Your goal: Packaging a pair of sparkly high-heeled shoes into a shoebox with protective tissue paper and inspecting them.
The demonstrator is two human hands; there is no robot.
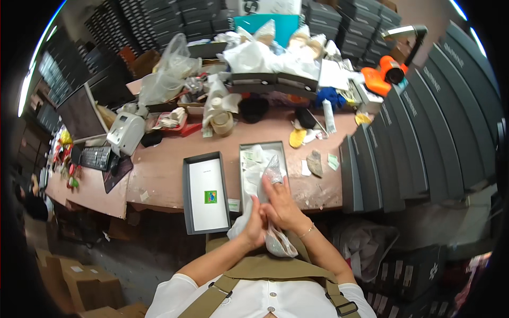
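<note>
A glittery silver pointed-toe shoe (279, 245) is held between my two hands over the near edge of the table, its toe pointing away from me. My right hand (286, 208) lies over its middle with the fingers closed round it. From the left side my left hand (255, 227) grips it, thumb raised, its fingers partly hidden. White tissue paper (239, 222) hangs beside my left hand. Just beyond stands an open grey shoebox (284, 151) lined with tissue. Left of that lies the box lid (186, 185), inner side up, with a small green sticker (210, 197) in it.
Tall stacks of dark shoeboxes (392, 143) stand on the right. At the back are open boxes with tissue-wrapped shoes (254, 55), a tape roll (222, 124) and an orange tool (376, 79). A monitor (79, 114), keyboard (95, 158) and white printer (126, 133) occupy the left.
</note>
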